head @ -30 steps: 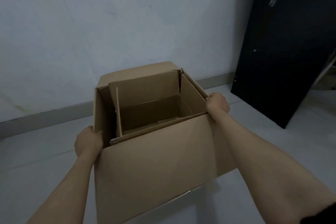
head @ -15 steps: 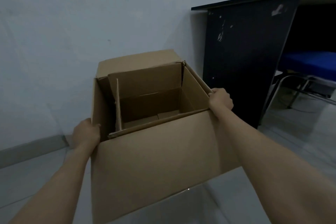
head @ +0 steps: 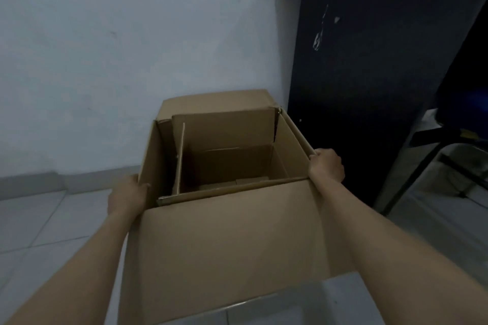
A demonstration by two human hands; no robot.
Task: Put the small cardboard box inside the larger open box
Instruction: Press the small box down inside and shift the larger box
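A pale tiled floor (head: 39,221) met the wall's baseboard (head: 52,182), with a black desk (head: 369,87) standing on it.

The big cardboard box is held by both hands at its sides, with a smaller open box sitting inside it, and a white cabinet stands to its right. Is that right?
Not quite: the cabinet is black, not white, as the head view shows. The rest holds: the left hand and right hand have a grip on the sides of the big cardboard box, with the smaller open box inside it.

Matt brown cardboard box (head: 227,240); glossy tiled floor (head: 39,224).
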